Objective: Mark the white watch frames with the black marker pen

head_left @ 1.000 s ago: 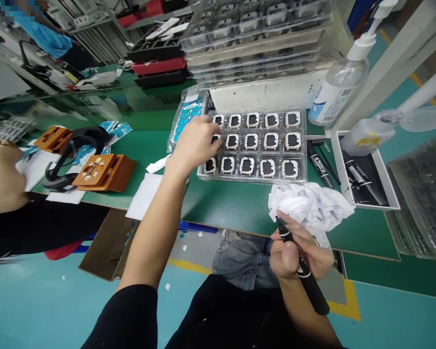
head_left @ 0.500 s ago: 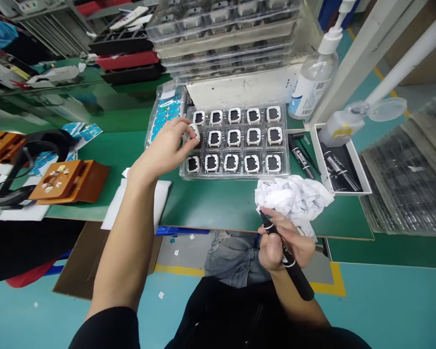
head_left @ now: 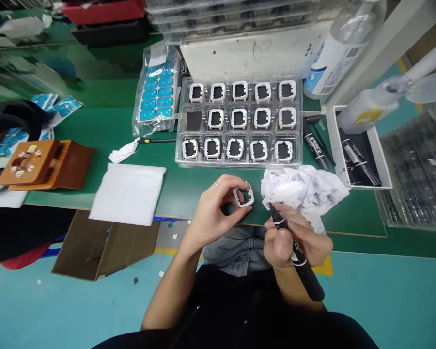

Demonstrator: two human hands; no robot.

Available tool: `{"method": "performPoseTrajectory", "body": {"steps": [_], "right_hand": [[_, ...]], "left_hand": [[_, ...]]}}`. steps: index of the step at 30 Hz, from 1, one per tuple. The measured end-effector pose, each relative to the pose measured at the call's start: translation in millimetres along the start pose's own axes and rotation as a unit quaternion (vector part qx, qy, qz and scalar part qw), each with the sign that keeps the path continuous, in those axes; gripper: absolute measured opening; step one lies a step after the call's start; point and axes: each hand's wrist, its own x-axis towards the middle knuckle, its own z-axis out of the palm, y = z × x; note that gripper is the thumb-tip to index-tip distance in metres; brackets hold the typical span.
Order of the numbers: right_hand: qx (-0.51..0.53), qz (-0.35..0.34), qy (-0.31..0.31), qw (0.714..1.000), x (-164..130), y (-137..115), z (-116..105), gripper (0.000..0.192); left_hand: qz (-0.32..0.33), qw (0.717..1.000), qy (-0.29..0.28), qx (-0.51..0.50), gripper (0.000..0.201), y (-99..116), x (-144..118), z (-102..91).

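Between thumb and fingers, my left hand (head_left: 220, 209) grips a small white watch-case frame (head_left: 244, 196) above the front of the green bench. My right hand (head_left: 296, 237) is wrapped around a black marker pen (head_left: 301, 259), its uncapped tip pointing up and left, a short way right of the frame. Behind both hands lies a clear plastic tray (head_left: 178, 156) with similar white frames in its pockets; the left pocket of the middle row holds none. A crumpled white cloth (head_left: 303, 191) lies just beyond my right hand.
A white foam sheet (head_left: 127, 194) and orange fixtures (head_left: 51, 165) are on the left. Behind them sits a bag of blue stickers (head_left: 156, 97). At right stand a white box (head_left: 385, 182) with markers, a pump bottle (head_left: 334, 58) and stacked trays (head_left: 414, 184).
My left hand has lifted the frame from the tray's middle-row left pocket and brought it right and toward me, near the marker. My right hand still holds the marker in nearly the same place.
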Motion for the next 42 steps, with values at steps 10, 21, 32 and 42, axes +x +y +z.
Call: {"method": "performPoseTrajectory", "body": {"steps": [10,21,32,42], "right_hand": [[0.038,0.106,-0.035,0.993,30,-27,10,0.02],[-0.001,0.117,-0.022,0.993,31,-29,15,0.021],[-0.037,0.115,-0.019,0.993,31,-31,15,0.018],[-0.093,0.026,-0.045,0.994,40,-33,20,0.025]], "left_hand": [[-0.029,1.0,-0.011,0.003,0.045,2,-11,3.7],[-0.004,0.998,0.004,0.069,0.041,1,-16,6.3],[0.05,0.994,0.006,0.096,0.051,-1,-15,6.2],[0.059,0.988,0.011,0.144,0.048,-1,-17,4.5]]}}
